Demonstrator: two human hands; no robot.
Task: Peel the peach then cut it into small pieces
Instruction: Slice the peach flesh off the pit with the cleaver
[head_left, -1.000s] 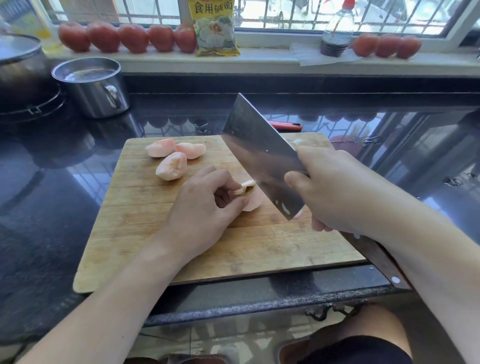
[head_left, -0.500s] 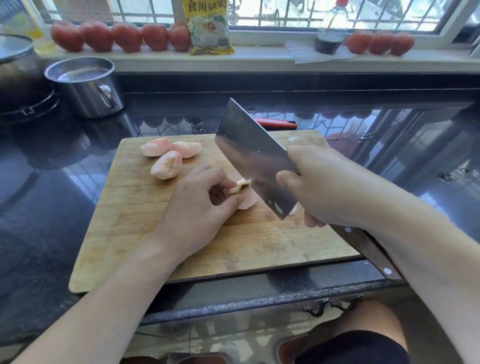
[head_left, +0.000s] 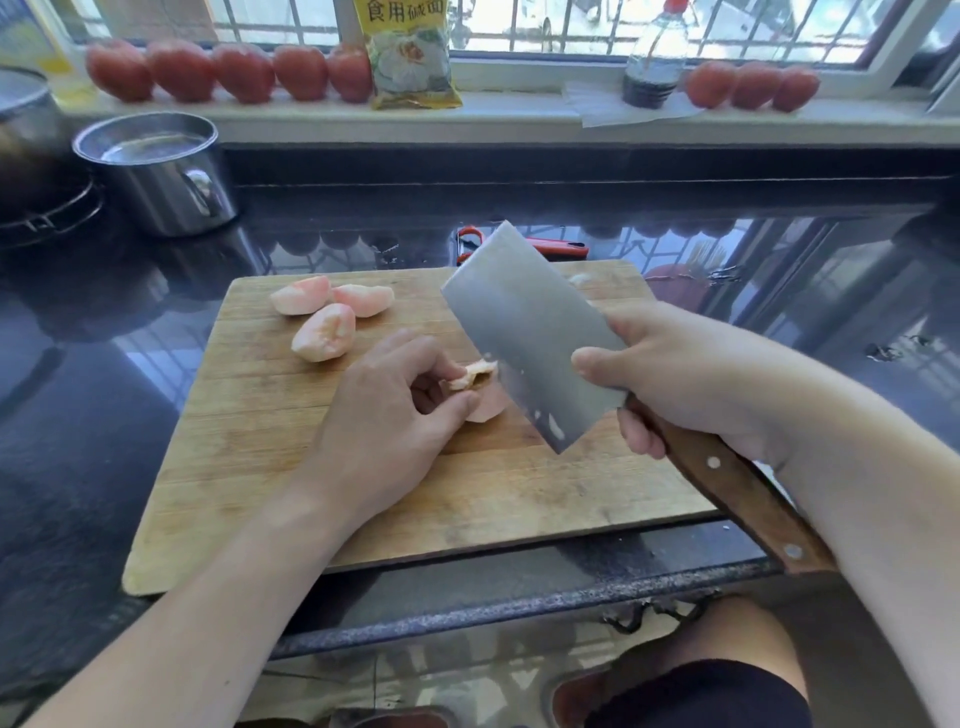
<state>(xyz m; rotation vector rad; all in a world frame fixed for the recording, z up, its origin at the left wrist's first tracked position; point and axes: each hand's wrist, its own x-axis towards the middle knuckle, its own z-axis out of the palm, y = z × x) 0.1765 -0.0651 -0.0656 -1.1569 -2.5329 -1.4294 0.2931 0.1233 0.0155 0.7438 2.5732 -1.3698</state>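
Observation:
On the wooden cutting board (head_left: 270, 467) my left hand (head_left: 384, 421) pinches a peeled peach piece (head_left: 485, 400) between thumb and fingers. My right hand (head_left: 670, 379) grips a cleaver (head_left: 524, 332) by its wooden handle, thumb against the blade. The blade is tilted, with its lower edge beside the held piece. Three peeled pink peach pieces (head_left: 324, 332) lie at the board's far left.
A red peeler (head_left: 524, 244) lies just behind the board on the dark glossy counter (head_left: 78, 415). A steel pot (head_left: 156, 171) stands at the back left. Tomatoes (head_left: 234, 73), a yellow packet (head_left: 408, 52) and a bottle (head_left: 654, 57) line the windowsill.
The cleaver has lifted slightly and tilted more upright beside the held piece. My left hand keeps its pinch in the same place.

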